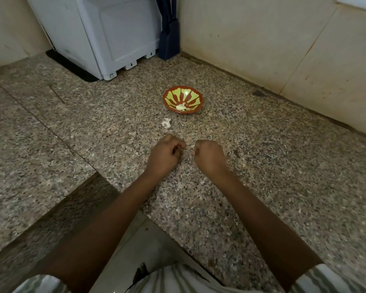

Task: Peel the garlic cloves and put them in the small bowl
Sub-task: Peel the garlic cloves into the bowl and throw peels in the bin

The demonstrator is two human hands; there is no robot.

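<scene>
A small red and green bowl (182, 99) stands on the granite counter (262, 166) and holds a few pale peeled garlic cloves (181, 107) near its front wall. Just in front of the bowl, to its left, lies a white piece of garlic (166, 123) on the counter. Closer to me, my left hand (165, 154) and my right hand (208, 156) hover side by side with fingers curled. The left fingertips pinch something small and pale; the right fingertips also pinch a tiny pale bit. What each bit is stays too small to tell. Bits of garlic skin lie between the hands.
A white appliance (106, 34) on a black mat stands at the back left corner, with a dark blue object (169, 39) beside it. Tiled walls close the back and right. The counter edge drops to a lower floor at front left.
</scene>
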